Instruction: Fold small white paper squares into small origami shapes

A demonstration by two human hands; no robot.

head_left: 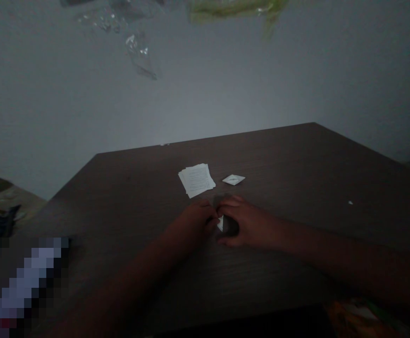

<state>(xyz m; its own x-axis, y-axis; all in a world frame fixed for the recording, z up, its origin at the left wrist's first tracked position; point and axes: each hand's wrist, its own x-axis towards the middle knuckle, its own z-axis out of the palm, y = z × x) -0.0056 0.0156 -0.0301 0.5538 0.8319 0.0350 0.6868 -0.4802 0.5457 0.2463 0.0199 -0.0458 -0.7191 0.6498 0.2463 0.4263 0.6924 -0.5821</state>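
Pinching folded paper (220, 224) between left hand (192, 224) and right hand (245, 223), both narrow | light, flimsy; hold edges | paper stack (197, 180) toward bench (296, 159) far edge

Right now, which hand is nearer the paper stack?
Left. The left hand sits just below the near edge of the paper stack, apparently not touching it. The right hand is farther away, below and to the stack's right.

Matt paper slips (197, 180), wood-grain tabletop (261, 157), probably laminate
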